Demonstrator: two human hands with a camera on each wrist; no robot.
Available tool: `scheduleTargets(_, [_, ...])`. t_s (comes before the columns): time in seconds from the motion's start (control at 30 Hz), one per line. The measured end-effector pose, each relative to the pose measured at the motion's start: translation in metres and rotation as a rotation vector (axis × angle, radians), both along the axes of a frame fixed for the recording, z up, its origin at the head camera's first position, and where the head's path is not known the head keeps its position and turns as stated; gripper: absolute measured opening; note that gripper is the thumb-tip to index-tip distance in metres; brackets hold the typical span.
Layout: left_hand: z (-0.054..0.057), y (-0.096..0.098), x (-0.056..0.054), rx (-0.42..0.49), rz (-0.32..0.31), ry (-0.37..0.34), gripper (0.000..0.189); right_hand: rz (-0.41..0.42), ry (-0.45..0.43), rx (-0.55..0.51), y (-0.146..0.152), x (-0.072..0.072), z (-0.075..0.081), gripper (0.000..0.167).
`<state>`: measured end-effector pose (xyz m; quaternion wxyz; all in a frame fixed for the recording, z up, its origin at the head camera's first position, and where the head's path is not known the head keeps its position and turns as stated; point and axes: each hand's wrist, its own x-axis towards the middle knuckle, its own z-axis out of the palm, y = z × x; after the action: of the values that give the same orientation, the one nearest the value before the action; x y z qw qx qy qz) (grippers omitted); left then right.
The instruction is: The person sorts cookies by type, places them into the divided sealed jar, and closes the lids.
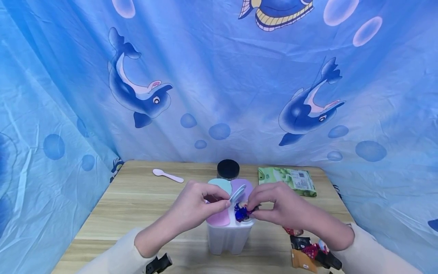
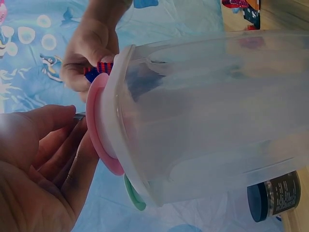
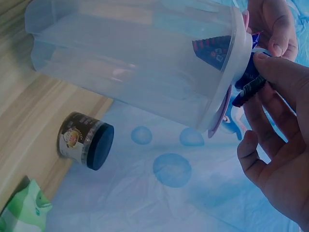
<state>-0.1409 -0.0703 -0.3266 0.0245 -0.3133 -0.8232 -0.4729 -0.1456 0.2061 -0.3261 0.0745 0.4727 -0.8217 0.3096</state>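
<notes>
While the thumb and fingertips of my right hand [image 1: 278,198] pinch a shiny dark-blue crinkled wrapper packet [image 1: 241,214] with red marks, the thumb and forefinger of my left hand [image 1: 200,199] nip the edge of a small pale-blue plastic flap [image 1: 238,193], tilted up. Both grips are narrow, the two sets of fingertips near each other. The packet lies right at my right fingertips, to their left, at the mouth of a tall translucent white plastic container [image 1: 227,239]. From the right wrist, a dark-blue piece with red marks shows through the wall just beside my fingers; I cannot tell whether it belongs to the same packet.

Below my left fingers lies a pink rounded flap [image 1: 219,219]; just beyond them is a mint-green one [image 1: 219,184], and between my hands, a little farther off, a purple one [image 1: 241,184]. Past these stands a jar with a round black lid [image 1: 228,168]. Farther out, beyond my right fingers, lies a green printed plastic bag [image 1: 289,180]; beyond my left fingers and to their left, a pale-pink plastic spoon [image 1: 167,175]. Nearer me, right of my right fingers, several small coloured wrapped packets [image 1: 302,260] lie on the light wooden table [image 1: 130,213].
</notes>
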Motion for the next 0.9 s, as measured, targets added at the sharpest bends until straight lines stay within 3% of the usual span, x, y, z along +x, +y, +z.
scheduleTargets(0.37, [-0.0005,-0.0009,0.0012,0.003,0.012,-0.007,0.007,0.025,0.089,0.129,-0.0022,-0.0017,0.0079,0.011])
scheduleTargets(0.63, [-0.0010,-0.0017,0.0013,0.006,0.008,-0.001,0.007,0.030,0.055,0.124,0.0006,-0.0019,0.0026,0.026])
scheduleTargets(0.9, [-0.0006,0.0000,0.0019,0.007,0.003,0.003,0.008,0.100,0.160,0.211,-0.0068,-0.0035,-0.0008,0.020])
